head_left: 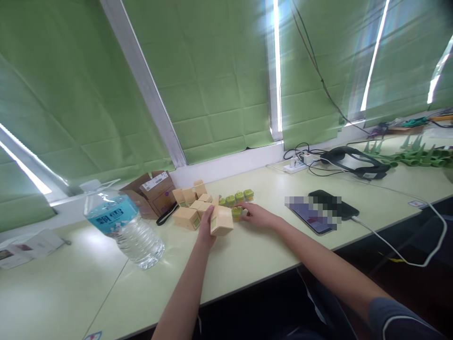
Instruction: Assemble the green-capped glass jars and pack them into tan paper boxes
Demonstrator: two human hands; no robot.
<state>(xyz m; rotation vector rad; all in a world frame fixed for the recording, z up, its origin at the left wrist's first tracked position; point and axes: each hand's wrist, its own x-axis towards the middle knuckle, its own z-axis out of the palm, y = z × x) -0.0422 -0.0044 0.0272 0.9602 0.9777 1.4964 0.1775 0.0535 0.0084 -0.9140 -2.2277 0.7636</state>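
A light wooden box point(222, 221) is in my left hand point(207, 227), tilted above the table with its flap raised. My right hand point(257, 215) reaches in from the right, its fingertips at a small green-and-yellow container point(236, 214) beside the box. Those fingers are bent, and whether they grip it is hard to tell. Several similar green containers point(239, 196) stand in a row just behind. Left of my left hand, several wooden boxes point(186, 218) sit close together, some with raised lids.
A large water bottle point(125, 226) and an open cardboard box point(154, 194) stand on the left. Phones point(311, 215) with a white cable lie on the right. Farther back are a power strip point(295, 166), a black headset point(356, 163) and green cone-shaped parts point(417, 156).
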